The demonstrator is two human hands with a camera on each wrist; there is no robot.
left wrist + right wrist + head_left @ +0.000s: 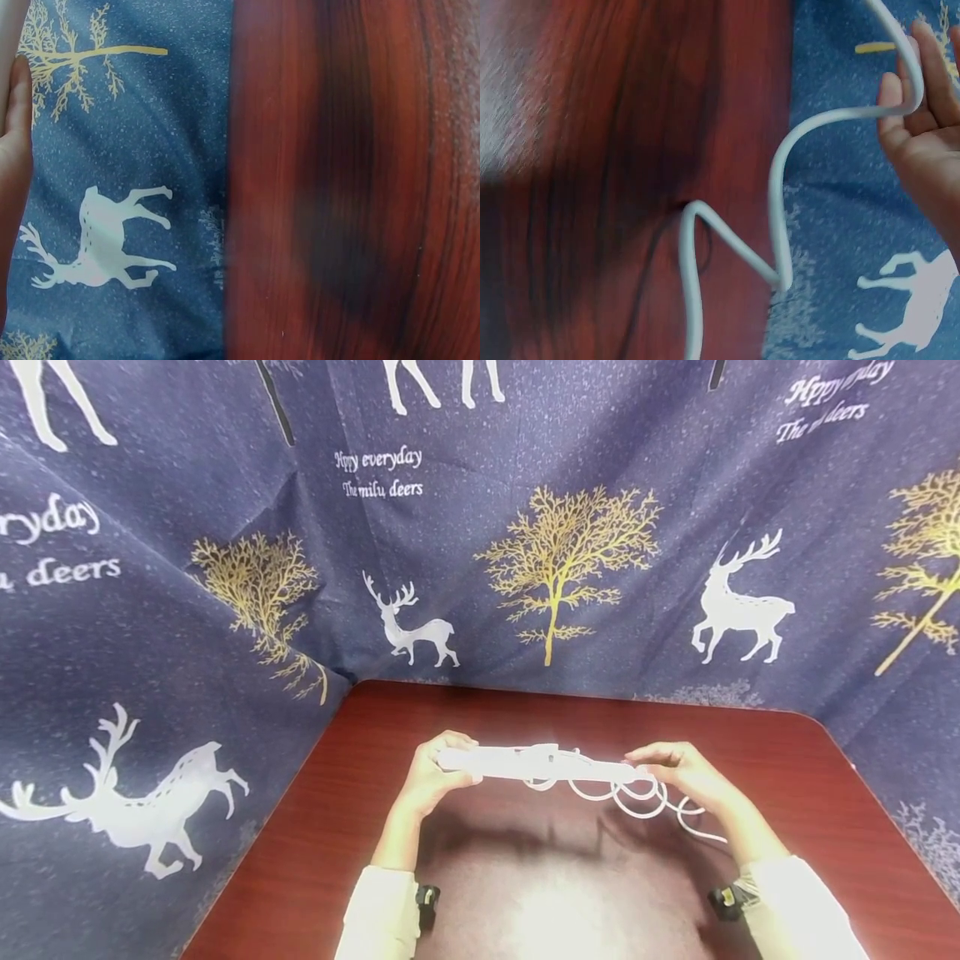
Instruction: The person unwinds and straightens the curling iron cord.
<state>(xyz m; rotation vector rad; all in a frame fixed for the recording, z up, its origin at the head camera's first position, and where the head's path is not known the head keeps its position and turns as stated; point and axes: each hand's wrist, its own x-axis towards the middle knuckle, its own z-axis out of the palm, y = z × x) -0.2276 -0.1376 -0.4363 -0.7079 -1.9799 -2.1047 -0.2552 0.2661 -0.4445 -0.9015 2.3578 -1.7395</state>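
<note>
While the left hand (430,774) grips one end of the long white strip (513,764), fingers wrapped close, the right hand (686,771) pinches the other! Up it sits, held above the red-brown desk (360,760), white cord (776,195) looping beneath the right hand, deer-print cloth (465,527) behind.

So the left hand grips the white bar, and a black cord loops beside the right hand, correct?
Not black: the head view shows a white cord looping beside the right hand. The left hand does grip the white bar.
</note>
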